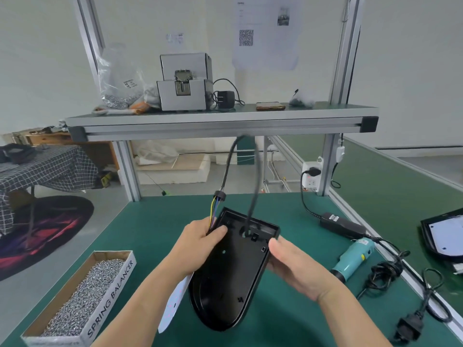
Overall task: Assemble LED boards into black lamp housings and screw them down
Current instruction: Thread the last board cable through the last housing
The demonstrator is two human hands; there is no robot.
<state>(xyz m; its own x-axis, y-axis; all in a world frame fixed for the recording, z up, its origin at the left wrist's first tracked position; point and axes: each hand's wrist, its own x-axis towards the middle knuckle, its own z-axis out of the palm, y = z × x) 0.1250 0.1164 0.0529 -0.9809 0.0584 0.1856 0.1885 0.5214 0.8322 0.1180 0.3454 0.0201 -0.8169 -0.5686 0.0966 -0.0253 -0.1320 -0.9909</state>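
Housing (233, 269) btwn hands, left hand (198, 244) w/ wires (214, 211), right hand (293, 264) at edge

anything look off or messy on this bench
Nothing spilled or damaged. The screwdriver lies on its side on the mat, its cord bunched in a loose tangle beside it. The screws stay inside their box.

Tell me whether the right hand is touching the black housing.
Touching. The head view shows the right hand cupping the housing's right edge, thumb against its rim.
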